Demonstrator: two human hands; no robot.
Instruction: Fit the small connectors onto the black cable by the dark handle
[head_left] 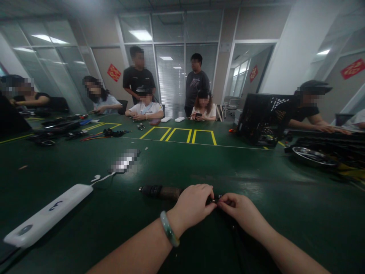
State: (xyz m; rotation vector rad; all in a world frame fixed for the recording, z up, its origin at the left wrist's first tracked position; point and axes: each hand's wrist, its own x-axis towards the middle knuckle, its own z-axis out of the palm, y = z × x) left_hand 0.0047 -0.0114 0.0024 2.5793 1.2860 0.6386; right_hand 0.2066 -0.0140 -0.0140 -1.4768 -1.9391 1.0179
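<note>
On the green surface [171, 163], by the tail of the elec. screwdriver [163, 192], L hand [194, 202] & R hand [240, 208] both pinch a small dark part [216, 199], prob. best held level w/ light, steady pressure.

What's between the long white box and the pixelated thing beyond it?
Head view: a white cable, with a small white earbud-like piece beside it.

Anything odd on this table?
Minor: a brown scrap at left on the green table and a lone white earbud-like piece beside the white cable look stray, unheld. No visible spill; the left hand partly hides the dark tool.
</note>
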